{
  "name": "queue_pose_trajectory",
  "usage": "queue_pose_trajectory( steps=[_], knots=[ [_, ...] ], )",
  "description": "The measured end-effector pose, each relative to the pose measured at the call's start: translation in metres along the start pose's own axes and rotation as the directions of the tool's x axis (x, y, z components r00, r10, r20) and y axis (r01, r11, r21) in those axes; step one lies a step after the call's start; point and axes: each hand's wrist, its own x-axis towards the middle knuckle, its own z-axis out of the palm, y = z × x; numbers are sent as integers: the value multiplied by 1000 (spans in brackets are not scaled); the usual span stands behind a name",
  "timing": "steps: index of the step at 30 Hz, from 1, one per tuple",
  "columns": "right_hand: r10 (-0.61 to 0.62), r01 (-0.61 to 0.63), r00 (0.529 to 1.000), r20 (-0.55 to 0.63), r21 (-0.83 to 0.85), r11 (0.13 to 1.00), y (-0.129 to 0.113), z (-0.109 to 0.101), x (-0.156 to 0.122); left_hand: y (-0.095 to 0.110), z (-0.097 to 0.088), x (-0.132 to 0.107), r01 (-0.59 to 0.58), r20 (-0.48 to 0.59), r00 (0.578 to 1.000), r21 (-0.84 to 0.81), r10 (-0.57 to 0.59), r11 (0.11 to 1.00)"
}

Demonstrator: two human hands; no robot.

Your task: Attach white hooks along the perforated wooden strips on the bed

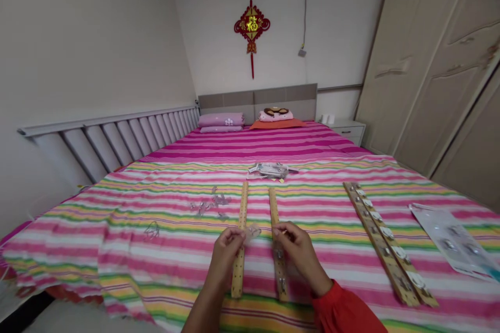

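Note:
Two narrow wooden strips with rows of holes lie lengthwise in front of me. My left hand [228,247] is over the left strip [242,208], its thumb and fingers pinching a small clear plastic piece [253,232]. My right hand [295,244] is closed at the right strip [273,203], fingertips against its upper half. What those fingertips hold, if anything, is too small to make out. Small shiny metal and clear pieces [282,285] sit on the right strip's lower part. Loose clear plastic pieces [221,200] are scattered left of the strips.
A striped cloth [175,270] covers the bed. Further right lie two strips [375,229] carrying metal pieces and white discs, beside a clear package [449,234]. A plastic bag [269,169] lies beyond the strips. Thin wire or clear line [151,230] lies left. Folded bedding [221,120] rests by the headboard.

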Motion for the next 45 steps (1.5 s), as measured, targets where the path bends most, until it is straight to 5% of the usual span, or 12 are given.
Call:
queue_pose_trajectory(
  steps=[5,11,18,23,33,45],
  knots=[
    [-176,194,973,149,-114,974,-17,-2,0,16,13,0,-190,240,963,289,121,938],
    [-143,174,969,203,-141,975,-8,-10,-1,29,29,8,-254,382,917,333,117,908],
    [167,-179,982,88,158,971,12,-22,5,3,48,30,-116,162,983,150,92,982],
    [313,-314,948,51,300,901,40,-23,5,-46,56,43,-25,199,980,114,2,993],
    [412,-372,910,-48,344,862,84,-13,14,-76,66,71,11,133,990,206,-39,979],
    [413,-374,907,-83,291,881,100,-10,20,-96,67,85,-1,98,995,318,-31,948]
  ],
)
